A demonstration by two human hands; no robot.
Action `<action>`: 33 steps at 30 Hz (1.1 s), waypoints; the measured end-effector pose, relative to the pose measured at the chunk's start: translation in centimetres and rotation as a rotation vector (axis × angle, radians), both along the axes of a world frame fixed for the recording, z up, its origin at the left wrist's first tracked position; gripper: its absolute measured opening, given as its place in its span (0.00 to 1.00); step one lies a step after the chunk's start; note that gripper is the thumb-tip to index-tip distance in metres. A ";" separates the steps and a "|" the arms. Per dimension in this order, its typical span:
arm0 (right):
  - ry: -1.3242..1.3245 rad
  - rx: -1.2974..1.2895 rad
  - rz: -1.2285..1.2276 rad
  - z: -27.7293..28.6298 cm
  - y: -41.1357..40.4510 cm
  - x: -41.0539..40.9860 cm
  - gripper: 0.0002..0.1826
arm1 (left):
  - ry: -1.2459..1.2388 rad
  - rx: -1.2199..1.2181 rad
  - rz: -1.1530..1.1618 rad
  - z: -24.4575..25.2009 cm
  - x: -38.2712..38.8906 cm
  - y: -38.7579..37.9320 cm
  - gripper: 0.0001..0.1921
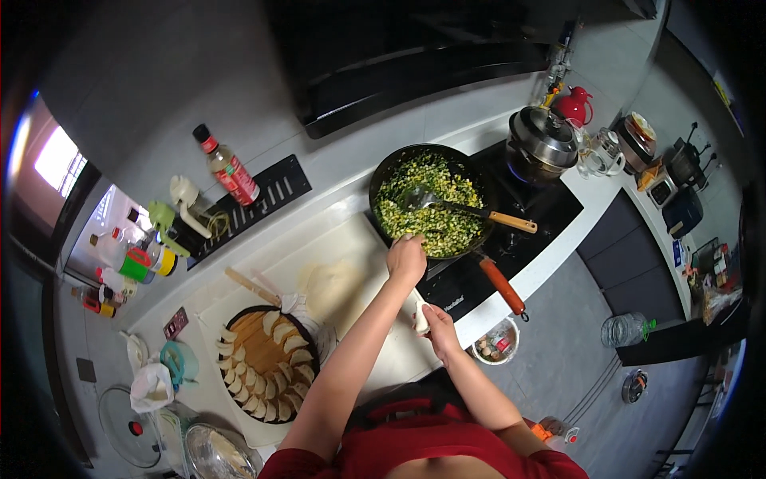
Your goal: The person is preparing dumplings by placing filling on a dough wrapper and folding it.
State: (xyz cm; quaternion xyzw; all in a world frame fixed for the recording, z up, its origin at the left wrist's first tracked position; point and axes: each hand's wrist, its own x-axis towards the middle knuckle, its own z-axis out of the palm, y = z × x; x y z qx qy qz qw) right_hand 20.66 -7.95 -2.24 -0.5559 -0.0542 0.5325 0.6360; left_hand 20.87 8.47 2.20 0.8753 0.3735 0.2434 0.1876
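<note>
My left hand (407,258) reaches over the near rim of a black wok (389,157), its fingertips bunched at a chopped green and yellow filling (434,173). Whether those fingers hold anything is hidden. A metal spatula with a wooden handle (513,221) rests in the filling. Below, beside the hob's edge, my right hand (441,330) holds a small piece of white dough (422,319), which looks folded. To the left, a round dark-rimmed tray (257,354) carries several crescent dumplings (269,383) set in curved rows.
The wok's red-brown handle (501,286) juts past the counter edge. A lidded steel pot (543,141) stands on the lit back burner. A rolling pin (251,286) and floury patch (335,290) lie on the pale work mat. A waste bin (497,342) stands on the floor.
</note>
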 end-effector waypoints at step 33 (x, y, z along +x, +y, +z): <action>-0.595 0.342 0.595 3.2 0.4 -6.0 0.18 | -0.485 -0.065 -0.104 1.2 -19.9 -9.9 0.08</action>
